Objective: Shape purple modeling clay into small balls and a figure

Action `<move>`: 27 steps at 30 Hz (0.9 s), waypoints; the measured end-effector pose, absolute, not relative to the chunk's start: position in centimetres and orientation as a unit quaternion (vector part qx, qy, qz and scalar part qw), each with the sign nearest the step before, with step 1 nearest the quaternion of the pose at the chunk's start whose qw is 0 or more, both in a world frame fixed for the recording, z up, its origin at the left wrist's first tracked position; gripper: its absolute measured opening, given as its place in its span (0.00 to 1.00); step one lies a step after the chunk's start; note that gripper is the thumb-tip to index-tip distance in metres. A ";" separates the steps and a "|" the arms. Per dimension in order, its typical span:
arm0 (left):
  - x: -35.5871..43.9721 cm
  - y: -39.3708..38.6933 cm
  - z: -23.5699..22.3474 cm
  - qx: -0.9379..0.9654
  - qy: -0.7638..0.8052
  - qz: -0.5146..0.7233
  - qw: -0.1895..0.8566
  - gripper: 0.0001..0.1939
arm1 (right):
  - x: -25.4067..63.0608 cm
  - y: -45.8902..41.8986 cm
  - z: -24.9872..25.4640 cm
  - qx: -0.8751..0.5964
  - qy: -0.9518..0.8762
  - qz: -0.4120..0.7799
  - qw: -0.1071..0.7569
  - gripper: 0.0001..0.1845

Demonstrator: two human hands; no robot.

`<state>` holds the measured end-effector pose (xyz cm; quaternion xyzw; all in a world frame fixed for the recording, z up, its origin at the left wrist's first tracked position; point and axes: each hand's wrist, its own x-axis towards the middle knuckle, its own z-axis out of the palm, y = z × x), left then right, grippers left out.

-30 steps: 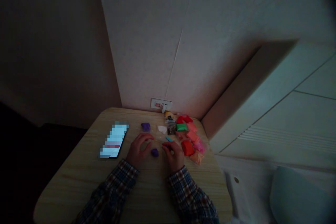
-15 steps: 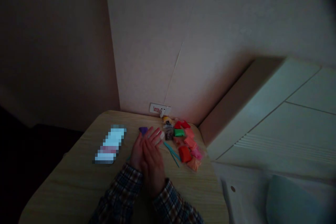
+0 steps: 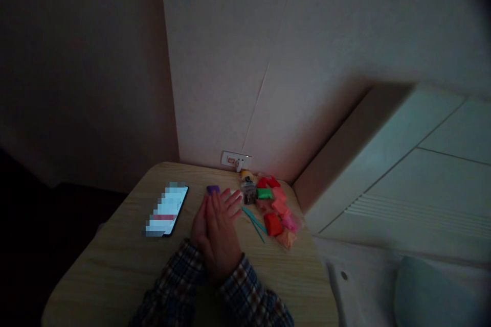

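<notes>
My left hand (image 3: pixel 233 203) lies palm up over the table, with its fingertips reaching past my other hand. Flat across it, palm to palm, presses my right hand (image 3: pixel 221 235), fingers straight and close together. The palms are closed against each other, and whatever may be between them is hidden. Just beyond the fingers is a small purple packet (image 3: pixel 213 189). To the right of the hands lie thin teal sticks (image 3: pixel 253 220), perhaps modelling tools. A whitish item (image 3: pixel 237 194) shows partly behind the left fingers.
Several soft packets, including a red one (image 3: pixel 272 224) and a green one (image 3: pixel 264 193), cluster at the table's right. A lit phone (image 3: pixel 168 211) lies on the left of the wooden table (image 3: pixel 115 265). A wall socket (image 3: pixel 236 159) holds a plug at the back.
My right hand has shifted slightly over the left palm, its fingers now pointing more upward. The view has moved a little, so the table things appear slightly farther right.
</notes>
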<state>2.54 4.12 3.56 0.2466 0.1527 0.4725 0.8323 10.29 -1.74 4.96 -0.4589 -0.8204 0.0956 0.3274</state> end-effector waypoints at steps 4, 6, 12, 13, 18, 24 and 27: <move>1.4 4.4 3.4 0.248 0.151 0.550 0.783 0.31 | 10.2 -1.4 4.6 -0.430 -0.844 0.092 0.306 0.39; 1.1 4.7 3.1 0.264 0.150 0.556 0.774 0.29 | 9.7 -1.7 4.8 -0.404 -0.857 0.094 0.304 0.39; 0.9 4.9 1.8 0.279 0.121 0.512 0.804 0.32 | 8.8 -2.3 4.9 -0.413 -0.852 0.104 0.304 0.37; 0.8 4.9 1.7 0.264 0.114 0.533 0.796 0.31 | 8.7 -2.5 4.8 -0.407 -0.856 0.108 0.300 0.38; 1.1 4.8 0.5 0.241 0.061 0.494 0.833 0.30 | 9.0 -2.9 4.3 -0.416 -0.846 0.122 0.311 0.38; 1.3 4.2 1.4 0.183 0.082 0.537 0.820 0.30 | 10.4 -2.7 3.5 -0.425 -0.853 0.107 0.284 0.37; 2.1 3.7 2.1 0.193 0.093 0.494 0.843 0.30 | 10.8 -2.6 3.9 -0.416 -0.858 0.090 0.286 0.39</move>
